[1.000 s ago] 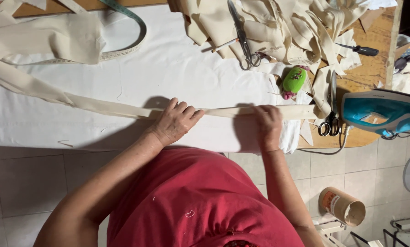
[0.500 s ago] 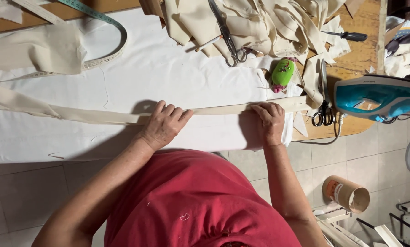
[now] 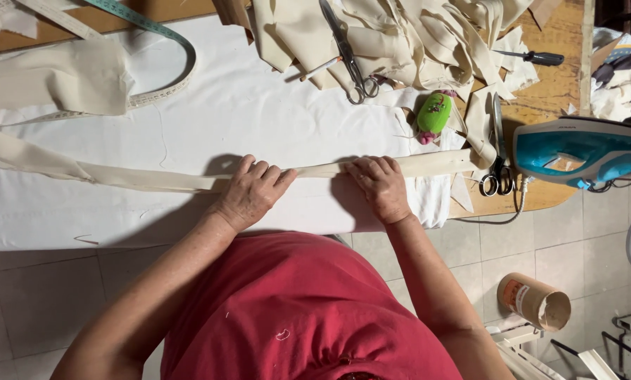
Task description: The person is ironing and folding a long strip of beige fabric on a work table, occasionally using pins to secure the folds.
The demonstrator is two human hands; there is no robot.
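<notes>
A long cream fabric strip (image 3: 153, 179) lies folded lengthwise across a white cloth-covered table (image 3: 259, 112). My left hand (image 3: 250, 191) presses flat on the strip near its middle, fingers spread slightly. My right hand (image 3: 380, 186) pinches and presses the strip further right, fingers curled over its fold. The strip's right end (image 3: 442, 163) reaches the table's edge, and its left end widens and runs out of view.
A teal and white iron (image 3: 583, 151) rests on the wooden board at right, black scissors (image 3: 497, 172) beside it. A green pincushion (image 3: 433, 114), long shears (image 3: 347, 53), a screwdriver (image 3: 530, 58), heaped cream scraps (image 3: 414, 35) and a tape measure (image 3: 157, 32) lie beyond. A cardboard tube (image 3: 533, 301) sits on the tiled floor.
My left hand has slid a little left along the strip while the right stays put. The view has shifted slightly.
</notes>
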